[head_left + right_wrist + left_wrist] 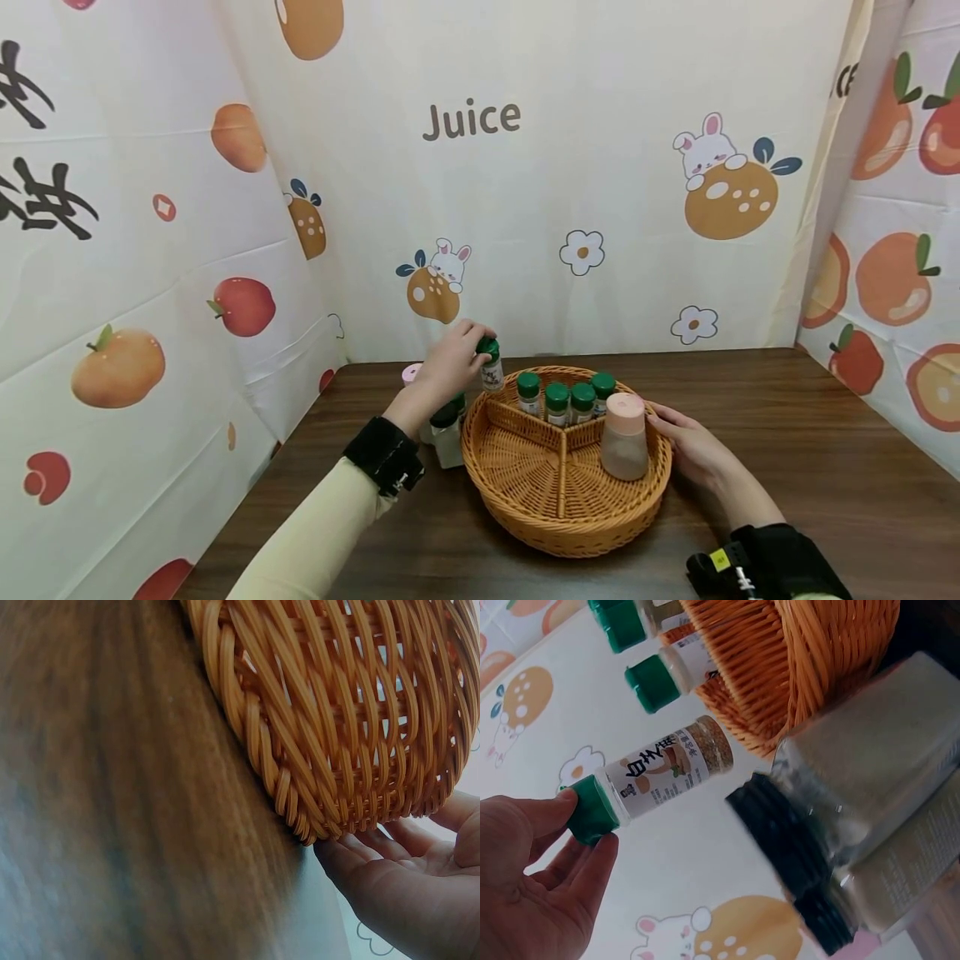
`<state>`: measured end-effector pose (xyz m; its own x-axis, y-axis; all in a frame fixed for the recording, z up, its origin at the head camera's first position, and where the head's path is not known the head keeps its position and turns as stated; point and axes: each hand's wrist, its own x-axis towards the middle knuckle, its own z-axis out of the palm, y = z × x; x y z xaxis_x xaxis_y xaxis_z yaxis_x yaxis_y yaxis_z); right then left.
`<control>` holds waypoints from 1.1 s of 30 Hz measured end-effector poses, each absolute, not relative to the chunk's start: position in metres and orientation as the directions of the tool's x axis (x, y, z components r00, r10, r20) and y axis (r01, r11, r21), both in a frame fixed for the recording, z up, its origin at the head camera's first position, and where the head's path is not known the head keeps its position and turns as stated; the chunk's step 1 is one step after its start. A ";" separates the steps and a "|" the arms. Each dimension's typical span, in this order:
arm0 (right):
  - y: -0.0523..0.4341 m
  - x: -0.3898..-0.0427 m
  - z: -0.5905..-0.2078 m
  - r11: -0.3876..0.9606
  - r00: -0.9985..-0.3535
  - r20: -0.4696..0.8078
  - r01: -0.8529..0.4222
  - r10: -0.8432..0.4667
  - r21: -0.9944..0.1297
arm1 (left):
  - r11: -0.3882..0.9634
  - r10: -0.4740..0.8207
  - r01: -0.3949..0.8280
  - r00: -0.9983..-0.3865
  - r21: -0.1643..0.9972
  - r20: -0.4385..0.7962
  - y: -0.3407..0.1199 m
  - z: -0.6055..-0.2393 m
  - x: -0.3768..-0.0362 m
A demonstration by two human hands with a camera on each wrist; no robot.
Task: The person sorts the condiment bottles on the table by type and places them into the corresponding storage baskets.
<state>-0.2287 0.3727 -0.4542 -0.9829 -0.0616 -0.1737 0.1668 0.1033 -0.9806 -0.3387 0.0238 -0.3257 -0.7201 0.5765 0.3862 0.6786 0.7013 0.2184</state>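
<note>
My left hand (474, 352) pinches the green cap of a small spice jar (492, 372) and holds it upright at the left rear rim of a round wicker basket (558, 533). In the left wrist view my left hand (586, 822) has thumb and fingers around the cap, and the jar (671, 766) shows a printed label with seeds behind it. My right hand (678, 433) lies flat against the basket's right outer wall; the right wrist view shows its fingers (375, 847) under the woven side (337, 712). The basket has three compartments. Several green-capped jars (557, 403) stand in the rear one.
A pink-capped bottle (624, 437) stands in the basket's right compartment. Black-capped jars (447, 433) and a pink-lidded item (410, 373) stand on the brown wooden table (787, 433) left of the basket. Fruit-print curtains close in the left, back and right sides.
</note>
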 end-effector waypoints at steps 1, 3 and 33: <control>0.373 -0.229 -0.454 0.102 -0.983 -0.173 0.166 -0.062 -0.981 | 0.700 0.576 0.676 -0.725 0.230 0.379 0.025 -0.327 -0.339; 0.372 -0.229 -0.455 0.097 -0.983 -0.170 0.164 -0.062 -0.982 | 0.698 0.576 0.672 -0.732 0.246 0.363 0.028 -0.330 -0.339; 0.372 -0.230 -0.454 0.105 -0.983 -0.170 0.163 -0.063 -0.981 | 0.714 0.627 0.628 -0.770 0.309 0.115 0.058 -0.366 -0.350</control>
<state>-0.2296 0.3722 -0.4543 -0.9834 -0.0632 -0.1699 0.1627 0.1053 -0.9810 -0.3502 0.0584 -0.3656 -0.7703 0.6272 0.1154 0.6279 0.7144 0.3087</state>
